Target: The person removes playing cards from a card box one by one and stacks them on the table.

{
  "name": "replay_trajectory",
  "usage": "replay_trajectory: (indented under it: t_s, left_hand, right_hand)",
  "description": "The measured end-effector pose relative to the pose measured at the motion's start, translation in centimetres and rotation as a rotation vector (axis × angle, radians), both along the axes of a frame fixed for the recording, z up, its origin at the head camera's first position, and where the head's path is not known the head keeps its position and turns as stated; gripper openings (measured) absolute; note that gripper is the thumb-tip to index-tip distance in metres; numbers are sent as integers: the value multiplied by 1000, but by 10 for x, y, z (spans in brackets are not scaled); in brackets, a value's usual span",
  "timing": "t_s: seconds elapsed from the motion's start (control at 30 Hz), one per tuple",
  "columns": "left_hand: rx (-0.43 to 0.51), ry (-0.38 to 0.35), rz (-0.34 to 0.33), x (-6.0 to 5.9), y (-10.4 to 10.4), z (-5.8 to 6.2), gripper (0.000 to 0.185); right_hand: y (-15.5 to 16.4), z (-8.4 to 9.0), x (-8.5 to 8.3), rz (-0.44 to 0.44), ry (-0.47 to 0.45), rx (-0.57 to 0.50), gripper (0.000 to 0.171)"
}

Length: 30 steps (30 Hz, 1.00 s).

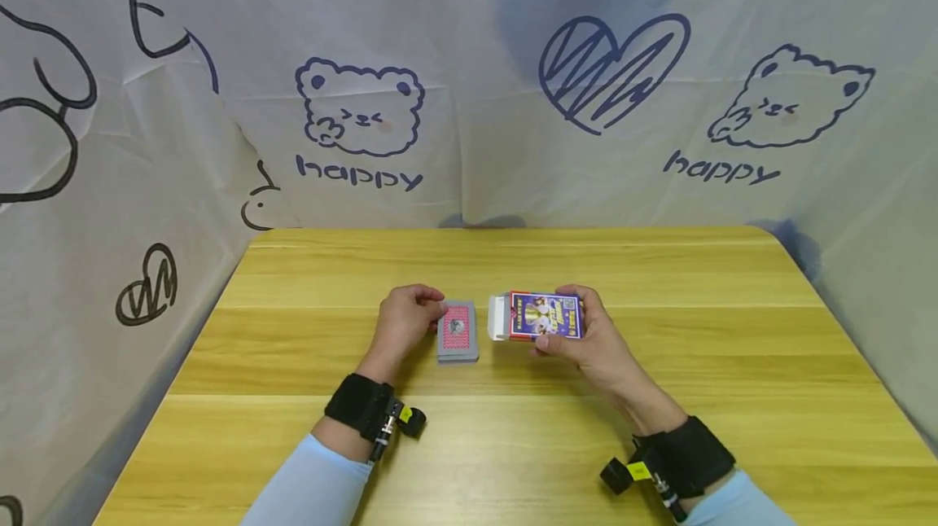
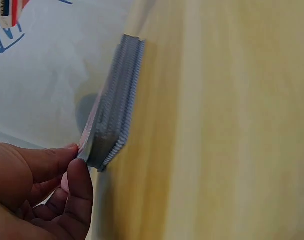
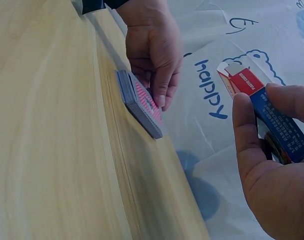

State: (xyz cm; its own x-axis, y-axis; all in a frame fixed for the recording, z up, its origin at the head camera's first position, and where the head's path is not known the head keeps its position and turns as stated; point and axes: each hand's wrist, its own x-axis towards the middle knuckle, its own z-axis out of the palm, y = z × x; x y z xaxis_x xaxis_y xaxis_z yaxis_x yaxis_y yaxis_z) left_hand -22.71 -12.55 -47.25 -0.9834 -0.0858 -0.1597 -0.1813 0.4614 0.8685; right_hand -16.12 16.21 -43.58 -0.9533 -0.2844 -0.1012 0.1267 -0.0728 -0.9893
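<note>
A deck of playing cards [image 1: 458, 332] with red patterned backs and pale borders lies on the table in front of me. At its upper left corner, my left hand [image 1: 407, 316] pinches the edge of the top of the deck between thumb and finger. The left wrist view shows the pinched corner of the cards [image 2: 87, 145] lifted slightly from the thick stack below. My right hand [image 1: 589, 339] grips a blue and red card box [image 1: 545, 316] to the right of the deck. The box's white end flap [image 1: 498, 317] stands open toward the cards.
The wooden table [image 1: 469, 436] has light yellow grain and rounded far corners. A white cloth [image 1: 484, 127] with drawn bears and hearts hangs behind it and along the sides. Black straps with small cameras [image 1: 412, 422] sit on both wrists.
</note>
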Motion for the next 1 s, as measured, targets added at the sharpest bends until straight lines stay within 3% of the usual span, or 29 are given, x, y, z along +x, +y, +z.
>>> replay_trajectory:
  t_s: [0.6, 1.0]
  left_hand:
    - [-76, -2, -13, 0, 4, -1, 11]
    - [-71, 4, -14, -2, 3, -5, 14]
  right_hand:
    - [0, 0, 1, 11, 19, -7, 76]
    - [-1, -1, 0, 4, 9, 8, 75]
